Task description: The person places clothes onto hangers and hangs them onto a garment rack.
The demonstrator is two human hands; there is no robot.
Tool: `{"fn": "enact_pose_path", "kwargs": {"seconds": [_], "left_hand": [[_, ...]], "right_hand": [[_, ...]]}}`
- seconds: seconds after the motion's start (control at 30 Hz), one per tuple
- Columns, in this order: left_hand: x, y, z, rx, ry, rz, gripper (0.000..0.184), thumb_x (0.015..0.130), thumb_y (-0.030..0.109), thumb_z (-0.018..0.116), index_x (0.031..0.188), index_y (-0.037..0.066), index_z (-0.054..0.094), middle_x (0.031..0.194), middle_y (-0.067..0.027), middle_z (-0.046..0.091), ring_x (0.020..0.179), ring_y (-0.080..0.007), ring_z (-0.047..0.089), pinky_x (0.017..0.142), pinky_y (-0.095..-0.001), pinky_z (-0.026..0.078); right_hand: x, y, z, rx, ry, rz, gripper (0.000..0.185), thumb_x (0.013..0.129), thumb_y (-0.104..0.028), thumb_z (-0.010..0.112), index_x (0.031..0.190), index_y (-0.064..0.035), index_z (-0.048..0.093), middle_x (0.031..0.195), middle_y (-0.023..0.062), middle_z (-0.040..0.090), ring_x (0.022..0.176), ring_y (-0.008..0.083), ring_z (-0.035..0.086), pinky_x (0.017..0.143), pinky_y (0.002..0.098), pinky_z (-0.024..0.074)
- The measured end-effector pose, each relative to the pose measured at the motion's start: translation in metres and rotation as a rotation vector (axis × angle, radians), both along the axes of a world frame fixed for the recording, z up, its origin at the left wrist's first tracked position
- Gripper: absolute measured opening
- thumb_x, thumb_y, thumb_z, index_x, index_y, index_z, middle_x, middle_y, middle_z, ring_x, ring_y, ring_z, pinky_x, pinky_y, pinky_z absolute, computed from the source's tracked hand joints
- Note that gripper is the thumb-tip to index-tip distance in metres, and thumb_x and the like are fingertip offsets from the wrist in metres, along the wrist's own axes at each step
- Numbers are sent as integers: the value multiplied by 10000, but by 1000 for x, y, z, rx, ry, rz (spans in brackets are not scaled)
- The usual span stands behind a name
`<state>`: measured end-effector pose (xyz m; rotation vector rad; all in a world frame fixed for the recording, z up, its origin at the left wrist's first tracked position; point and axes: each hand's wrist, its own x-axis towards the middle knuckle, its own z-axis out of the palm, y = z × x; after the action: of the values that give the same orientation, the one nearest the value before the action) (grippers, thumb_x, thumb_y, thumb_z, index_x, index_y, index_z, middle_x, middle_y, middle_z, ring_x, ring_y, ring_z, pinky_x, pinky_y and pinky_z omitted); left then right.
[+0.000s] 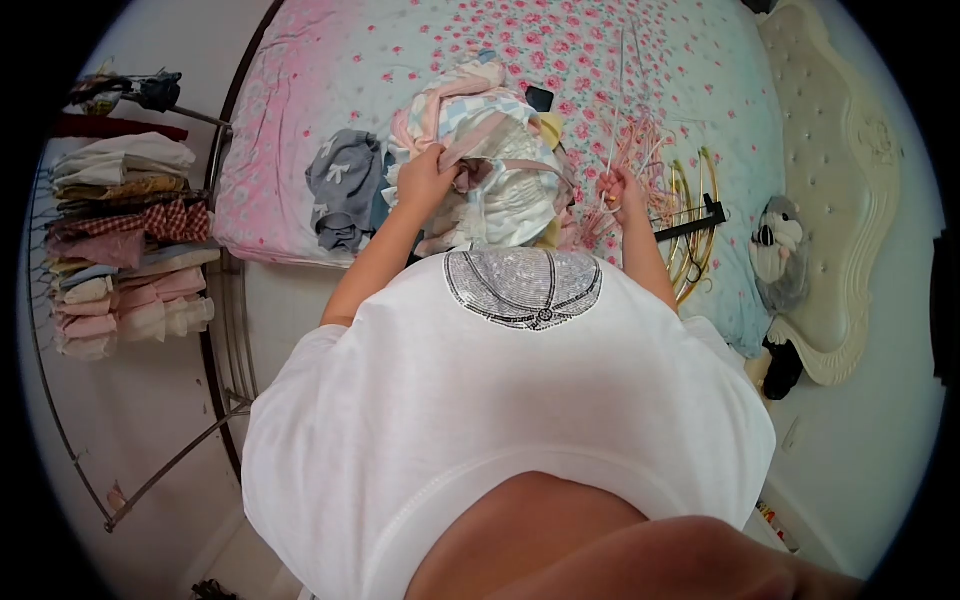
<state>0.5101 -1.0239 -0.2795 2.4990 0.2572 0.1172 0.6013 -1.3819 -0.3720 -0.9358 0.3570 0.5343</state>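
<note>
While overlapping folds are hiding much of the pinkish garment in the head view, the left hand is clamping its fingers on it, above the bed; the right hand's fingers are gripping a thin white hanger, its outline blurring near tangled pink hangers.

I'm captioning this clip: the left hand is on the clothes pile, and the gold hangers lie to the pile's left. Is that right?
Not quite: the gold hangers lie to the right of the clothes pile, as the head view shows. The left hand is on the pile.
</note>
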Motion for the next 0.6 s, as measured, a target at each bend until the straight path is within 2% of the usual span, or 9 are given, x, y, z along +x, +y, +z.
{"fn": "enact_pose_path", "kwargs": {"seconds": [0.03, 0.13, 0.23, 0.33, 0.47, 0.57, 0.6], "left_hand": [[0, 0, 0, 0, 1, -4, 328, 680, 286, 625, 928, 76, 578, 790, -144, 620, 732, -316, 596, 631, -399, 457], [1, 1, -1, -11, -19, -14, 329, 678, 283, 625, 928, 74, 578, 787, -145, 619, 728, -318, 595, 626, -398, 455], [0, 2, 1, -28, -51, -33, 321, 679, 280, 622, 924, 76, 577, 774, -144, 616, 721, -321, 592, 621, -403, 451], [-4, 8, 7, -30, -31, -49, 313, 681, 284, 618, 912, 77, 573, 761, -143, 611, 720, -323, 589, 619, -408, 447], [-12, 25, 16, 15, 24, -80, 316, 684, 304, 609, 897, 75, 567, 761, -144, 607, 731, -324, 584, 620, -412, 442], [-18, 40, 21, 1, 62, -81, 325, 685, 321, 604, 898, 78, 566, 769, -148, 605, 739, -325, 581, 621, -409, 440], [-20, 46, 19, 0, 45, -98, 324, 686, 322, 603, 898, 80, 567, 767, -148, 604, 737, -326, 580, 620, -408, 440]], "right_hand": [[2, 1, 11, -28, -5, -14, 285, 859, -229, 418, 1025, -14, 504, 664, 58, 490, 564, 152, 454, 483, 248, 403], [5, -4, 13, 159, 44, 105, 327, 883, -241, 400, 1083, 2, 487, 761, 110, 605, 637, 179, 608, 391, 190, 419], [-13, 9, 26, 77, 109, 113, 306, 881, -214, 393, 1062, 9, 499, 765, 119, 605, 627, 188, 603, 447, 227, 460], [-29, 14, 16, 140, 121, 192, 324, 885, -206, 377, 1078, 22, 501, 770, 124, 608, 613, 191, 596, 499, 256, 479], [-53, 18, 11, 265, 135, 359, 405, 896, -241, 346, 1161, 45, 458, 759, 97, 595, 584, 160, 563, 482, 241, 458], [-79, 33, 48, 209, 157, 305, 422, 900, -266, 345, 1161, 46, 457, 716, 60, 551, 571, 137, 527, 459, 231, 436], [-83, 35, 46, 327, 150, 328, 428, 901, -274, 346, 1163, 46, 455, 706, 52, 537, 569, 133, 518, 453, 230, 429]]}}
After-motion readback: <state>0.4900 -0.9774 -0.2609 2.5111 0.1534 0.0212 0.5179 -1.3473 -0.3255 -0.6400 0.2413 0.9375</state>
